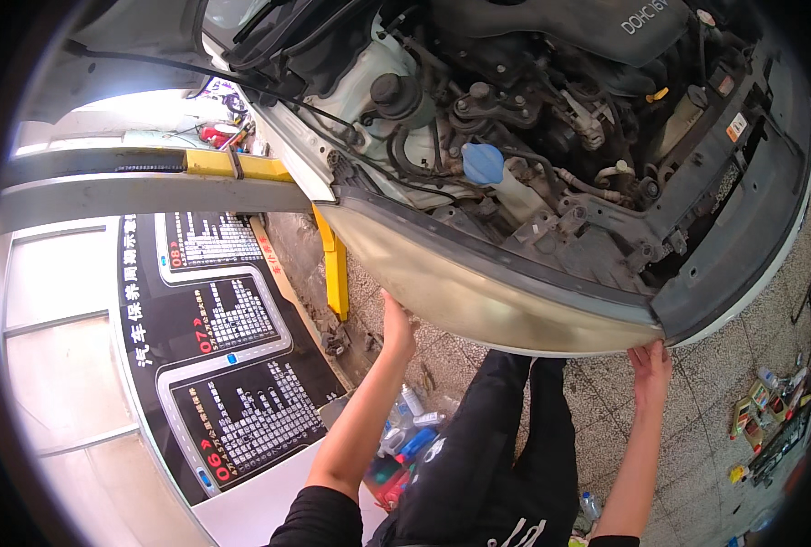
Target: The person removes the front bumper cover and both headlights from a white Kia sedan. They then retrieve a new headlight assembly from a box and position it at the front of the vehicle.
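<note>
A long, yellowed headlight point(487, 283) sits at the front corner of a white car, below the raised hood. At its lower left edge my left hand point(399, 326) grips it, the thumb up against the rim and the other fingers mostly hidden. My right hand point(650, 366) holds the lower right end, where the headlight meets the dark bumper point(729, 264); its fingers are curled at the edge. Above the headlight lies the engine bay, with a blue-capped washer fluid filler point(484, 164) and a round black reservoir cap point(394, 91).
A grey lift arm with a yellow end point(241, 165) reaches in from the left, and a yellow post point(334, 273) stands beneath. A black poster board point(232, 337) leans at the left. Bottles point(413, 401) and tools point(774, 401) lie on the speckled tile floor point(606, 410).
</note>
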### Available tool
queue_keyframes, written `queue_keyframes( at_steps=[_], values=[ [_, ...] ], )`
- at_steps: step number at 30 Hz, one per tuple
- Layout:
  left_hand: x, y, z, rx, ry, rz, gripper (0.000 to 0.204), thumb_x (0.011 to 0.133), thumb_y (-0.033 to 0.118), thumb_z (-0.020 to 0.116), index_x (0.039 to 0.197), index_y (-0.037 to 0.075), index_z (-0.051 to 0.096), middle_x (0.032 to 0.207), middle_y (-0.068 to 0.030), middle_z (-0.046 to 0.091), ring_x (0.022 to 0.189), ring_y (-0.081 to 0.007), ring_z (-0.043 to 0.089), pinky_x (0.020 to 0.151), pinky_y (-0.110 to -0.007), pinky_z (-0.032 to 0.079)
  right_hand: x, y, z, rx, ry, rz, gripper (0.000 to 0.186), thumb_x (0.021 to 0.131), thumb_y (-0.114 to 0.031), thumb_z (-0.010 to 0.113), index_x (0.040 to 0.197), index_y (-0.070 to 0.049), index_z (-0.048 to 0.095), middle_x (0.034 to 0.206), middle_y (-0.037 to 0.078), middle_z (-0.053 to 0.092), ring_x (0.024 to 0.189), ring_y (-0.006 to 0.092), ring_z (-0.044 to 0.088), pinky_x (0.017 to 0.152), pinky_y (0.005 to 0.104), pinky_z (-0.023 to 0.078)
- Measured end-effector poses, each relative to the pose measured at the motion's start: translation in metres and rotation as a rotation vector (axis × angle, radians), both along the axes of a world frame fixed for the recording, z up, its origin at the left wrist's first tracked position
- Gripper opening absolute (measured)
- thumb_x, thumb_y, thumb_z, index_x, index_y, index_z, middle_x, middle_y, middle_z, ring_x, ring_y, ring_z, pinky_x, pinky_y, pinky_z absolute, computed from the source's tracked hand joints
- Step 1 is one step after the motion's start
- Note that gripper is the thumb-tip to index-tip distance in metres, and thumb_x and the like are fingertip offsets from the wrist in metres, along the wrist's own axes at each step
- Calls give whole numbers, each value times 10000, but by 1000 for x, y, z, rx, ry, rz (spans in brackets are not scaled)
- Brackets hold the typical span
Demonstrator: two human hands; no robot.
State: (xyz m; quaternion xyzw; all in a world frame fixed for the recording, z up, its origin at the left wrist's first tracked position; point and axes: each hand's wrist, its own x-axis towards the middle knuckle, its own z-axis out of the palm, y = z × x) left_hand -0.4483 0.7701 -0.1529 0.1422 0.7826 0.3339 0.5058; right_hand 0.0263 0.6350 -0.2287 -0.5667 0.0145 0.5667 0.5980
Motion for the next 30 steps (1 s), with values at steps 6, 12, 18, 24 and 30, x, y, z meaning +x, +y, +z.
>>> queue_keyframes(
  at_steps=[6,12,18,24,30],
  values=[
    [-5,-5,-6,4,11,2,772,1025,685,204,1515,111,366,1481,-128,472,1305,-303,470,1050,-530,370,-4,3,11,-29,14,-35,402,961,-266,708,1191,9,527,1143,115,640,1103,258,639,995,470,525],
    [-35,-11,-15,66,-22,-54,528,1050,505,370,1365,103,506,1355,-87,585,1220,-260,562,952,-446,487,-5,4,12,-69,-10,0,325,951,-168,695,1145,52,555,1128,139,664,1046,251,665,971,424,548],
    [-45,-9,18,46,119,-54,572,1022,579,448,1345,108,476,1194,-81,583,1073,-229,574,875,-414,488,-30,-3,8,-82,84,-37,456,928,-201,732,1279,33,559,1193,115,662,1090,205,641,1007,353,501],
    [22,37,121,611,784,-881,285,1012,127,500,1260,-13,489,1200,-123,526,1124,-236,508,963,-347,404,-52,1,5,95,113,-3,542,919,-245,749,1350,9,539,1261,103,635,1169,176,587,1049,317,436],
    [158,88,136,716,758,-1669,394,924,15,575,1303,-51,490,1319,-252,517,1248,-411,497,1080,-444,374,-62,-2,1,121,235,-115,547,967,-357,684,1360,-6,536,1286,68,626,1186,175,575,1034,344,449]
  ],
)
